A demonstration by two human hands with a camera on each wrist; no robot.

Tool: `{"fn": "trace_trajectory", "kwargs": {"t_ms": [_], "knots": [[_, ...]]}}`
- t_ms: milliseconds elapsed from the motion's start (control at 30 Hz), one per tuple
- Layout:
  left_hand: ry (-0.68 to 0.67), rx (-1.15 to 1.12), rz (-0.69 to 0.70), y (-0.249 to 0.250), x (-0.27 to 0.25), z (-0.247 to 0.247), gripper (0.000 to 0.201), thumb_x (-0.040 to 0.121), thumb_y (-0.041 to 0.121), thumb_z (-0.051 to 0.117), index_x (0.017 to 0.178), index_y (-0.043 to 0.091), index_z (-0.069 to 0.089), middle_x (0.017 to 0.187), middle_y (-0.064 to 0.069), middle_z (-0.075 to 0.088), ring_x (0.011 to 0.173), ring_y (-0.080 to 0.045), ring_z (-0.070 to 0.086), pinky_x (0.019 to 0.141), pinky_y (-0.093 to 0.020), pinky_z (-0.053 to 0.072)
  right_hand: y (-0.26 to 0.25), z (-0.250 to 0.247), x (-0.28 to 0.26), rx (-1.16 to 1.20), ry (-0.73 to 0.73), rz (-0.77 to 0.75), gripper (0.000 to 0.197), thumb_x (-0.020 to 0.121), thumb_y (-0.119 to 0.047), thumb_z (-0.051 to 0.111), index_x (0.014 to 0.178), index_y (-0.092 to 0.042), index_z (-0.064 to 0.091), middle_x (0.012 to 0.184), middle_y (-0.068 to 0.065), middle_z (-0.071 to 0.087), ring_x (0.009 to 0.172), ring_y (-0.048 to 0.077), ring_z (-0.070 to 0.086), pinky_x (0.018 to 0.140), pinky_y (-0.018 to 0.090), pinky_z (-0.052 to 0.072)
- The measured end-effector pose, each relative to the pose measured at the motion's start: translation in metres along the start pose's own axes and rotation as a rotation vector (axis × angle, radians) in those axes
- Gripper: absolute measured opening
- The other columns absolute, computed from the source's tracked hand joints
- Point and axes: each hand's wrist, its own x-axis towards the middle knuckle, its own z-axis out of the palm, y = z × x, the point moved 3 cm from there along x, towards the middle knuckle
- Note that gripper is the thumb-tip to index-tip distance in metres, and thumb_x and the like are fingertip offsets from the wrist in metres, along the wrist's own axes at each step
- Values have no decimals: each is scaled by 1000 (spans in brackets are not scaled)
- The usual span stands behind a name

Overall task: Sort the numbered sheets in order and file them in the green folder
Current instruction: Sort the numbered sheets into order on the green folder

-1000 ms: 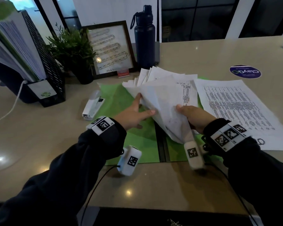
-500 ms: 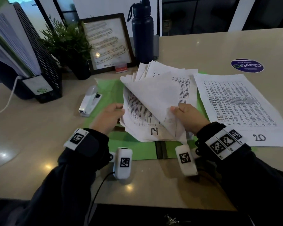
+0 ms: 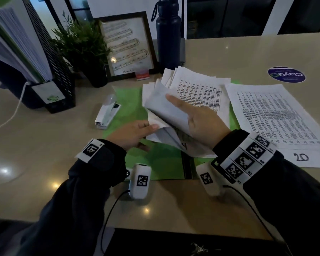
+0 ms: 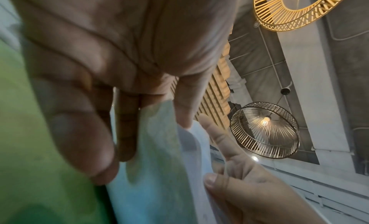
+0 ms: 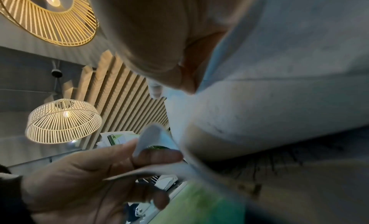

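Two hands leaf through a fanned pile of printed sheets on an open green folder.

Most of the sheets (image 3: 198,93) lie fanned on the green folder (image 3: 129,106), which is spread flat on the table (image 3: 229,52). The left hand (image 3: 131,134) pinches the near left corner of a few lifted sheets between thumb and fingers. The right hand (image 3: 205,124) holds the turned-up pages back, forefinger stretched out along the paper, the other fingers curled behind it. A handwritten "4" shows on the sheet beneath. Just right of the folder lies a separate printed sheet (image 3: 277,117) marked "20". A white stapler (image 3: 107,113) sits at the folder's left edge. Farther back stand a dark bottle (image 3: 168,34), a framed picture (image 3: 127,47) and a potted plant (image 3: 81,47); a round sticker (image 3: 286,74) reading "ClayGo" is seen upside down.
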Motion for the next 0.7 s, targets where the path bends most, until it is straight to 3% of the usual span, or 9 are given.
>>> {"fn": "trace_trajectory", "kwargs": {"t_ms": [100,167,233,367,433,500,567,633,700], "knots": [[2,-16,66,6,5,2,14,92,24,52,97,26,64,100,11,65,90,-7,61,61,-20,56,0,7,-2,58,-52,-31,64,82,-53,16,143,-40,31,89,-3,67,78,13,61,74,26,47],[31,-37,127,6,10,4,17,92,17,54,103,26,63,102,9,64,94,-9,60,66,-21,57,4,11,-2,21,-87,-39,47,93,-45,28,139,-42,38,114,9,65,100,26,61,85,32,48],[99,-81,191,5,12,6,14,87,11,61,92,22,67,94,0,69,91,-17,63,76,-29,54,5,13,-4,7,-135,-11,39,97,-35,38,135,-38,47,110,14,62,97,30,59,81,33,46],[179,-184,192,-4,17,11,25,85,-5,57,80,16,69,74,3,71,75,-16,64,79,-34,51,-2,16,-12,111,-247,75,57,86,-55,46,135,-26,47,130,0,58,115,21,55,94,31,42],[178,-163,206,-4,17,14,34,85,-9,54,77,20,69,77,3,70,78,-17,62,81,-34,50,5,21,-12,64,-221,127,48,88,-50,53,122,-17,57,122,3,62,110,23,57,88,31,42],[174,-110,201,-4,16,14,31,85,-9,54,81,19,66,90,0,67,87,-15,60,88,-32,46,19,22,-8,21,-103,200,28,92,-31,52,92,-5,62,96,14,66,93,31,60,75,34,40],[185,-42,162,-10,16,6,27,86,-6,56,87,20,64,103,-5,65,94,-15,59,94,-32,44,33,18,-7,61,-2,300,30,93,-25,50,85,1,63,85,17,66,83,32,59,71,36,41],[184,-25,107,-19,14,-6,30,85,-1,59,91,28,64,116,-9,63,106,-24,59,102,-44,42,41,10,-9,161,79,361,26,92,-22,52,82,-3,66,82,13,68,80,28,60,71,34,44],[207,-23,41,-28,12,-18,33,84,3,62,100,32,61,128,-9,58,115,-28,56,106,-50,38,42,2,-12,278,130,378,23,92,-17,53,70,-15,62,74,1,64,70,17,55,62,20,41]]}}
